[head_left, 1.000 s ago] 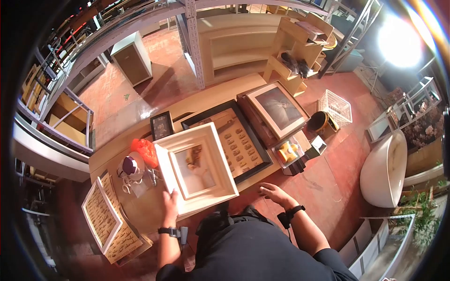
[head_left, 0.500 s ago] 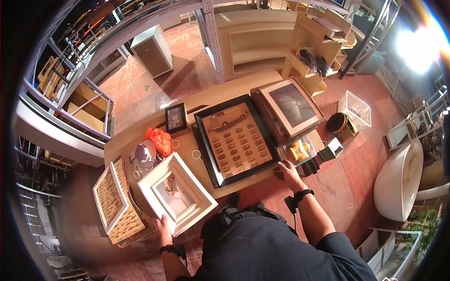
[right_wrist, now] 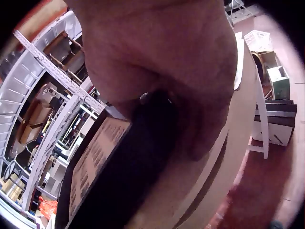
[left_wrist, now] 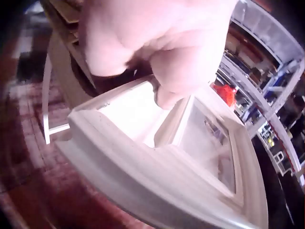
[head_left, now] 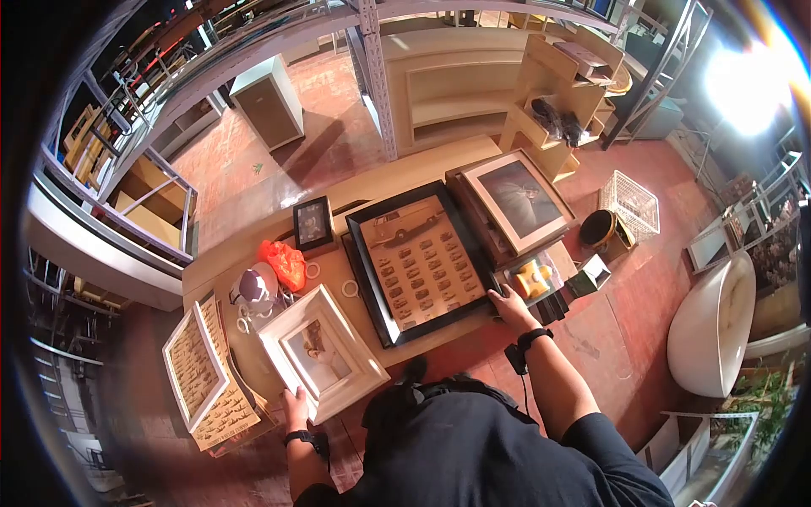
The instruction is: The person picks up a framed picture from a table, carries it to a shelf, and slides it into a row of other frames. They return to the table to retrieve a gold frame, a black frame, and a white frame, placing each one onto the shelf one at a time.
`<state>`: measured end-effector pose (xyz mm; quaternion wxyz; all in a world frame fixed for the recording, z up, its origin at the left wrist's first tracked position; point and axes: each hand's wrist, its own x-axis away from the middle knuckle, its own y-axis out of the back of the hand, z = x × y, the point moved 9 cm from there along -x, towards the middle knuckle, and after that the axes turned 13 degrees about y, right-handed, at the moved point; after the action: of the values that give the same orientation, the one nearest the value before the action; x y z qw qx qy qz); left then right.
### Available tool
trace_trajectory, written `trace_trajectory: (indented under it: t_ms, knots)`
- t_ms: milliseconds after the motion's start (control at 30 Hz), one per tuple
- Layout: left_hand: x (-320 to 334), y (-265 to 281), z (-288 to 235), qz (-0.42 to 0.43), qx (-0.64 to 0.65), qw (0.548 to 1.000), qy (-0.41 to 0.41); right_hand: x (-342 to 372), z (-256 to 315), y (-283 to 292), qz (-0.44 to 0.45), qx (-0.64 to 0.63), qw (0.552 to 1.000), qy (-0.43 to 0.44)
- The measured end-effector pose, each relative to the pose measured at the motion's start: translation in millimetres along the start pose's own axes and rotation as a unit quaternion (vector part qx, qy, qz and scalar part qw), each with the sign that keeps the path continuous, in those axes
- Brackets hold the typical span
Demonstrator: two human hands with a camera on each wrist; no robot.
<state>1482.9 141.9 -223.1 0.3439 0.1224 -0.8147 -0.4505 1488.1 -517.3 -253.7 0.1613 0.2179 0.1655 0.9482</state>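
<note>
A cream picture frame [head_left: 363, 369] with a small picture in it leans at the table's near left side. My left hand [head_left: 294, 408] grips its near edge, the thumb over the rim in the left wrist view, where the frame's moulding [left_wrist: 138, 164] shows large. To the right, a black box frame [head_left: 422, 269] holds a brown print of a car and rows of small pieces. My right hand [head_left: 514, 309] pinches its near right corner. In the right wrist view the dark side of that frame [right_wrist: 128, 181] runs between thumb and fingers; the fingertips are mostly in shadow.
A framed picture on a box [head_left: 524, 203] stands right of the black frame. A small dark frame [head_left: 313, 222], an orange-red bag [head_left: 284, 264] and a purple-white roll [head_left: 253, 286] lie on the table [head_left: 414, 163]. White-edged frames [head_left: 198, 372] lean at the left end.
The cream frame has moved left and down off the black frame, held by the left hand. My right hand has come from free air to the black frame's corner and grips it.
</note>
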Motion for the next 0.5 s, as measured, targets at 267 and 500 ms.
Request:
trace_trajectory:
  t_ms: [267, 500]
  knots:
    - [-19.9, 1.3, -4.6, -0.046, -0.088, 0.994, -0.041, 16.3, 24.5, -8.0, -0.042, -0.102, 0.993, 0.035]
    - [2.5, 16.7, -93.9, -0.144, 0.063, 0.959, -0.234, 74.0, 96.7, -16.4, 0.076, -0.214, 0.970, 0.086]
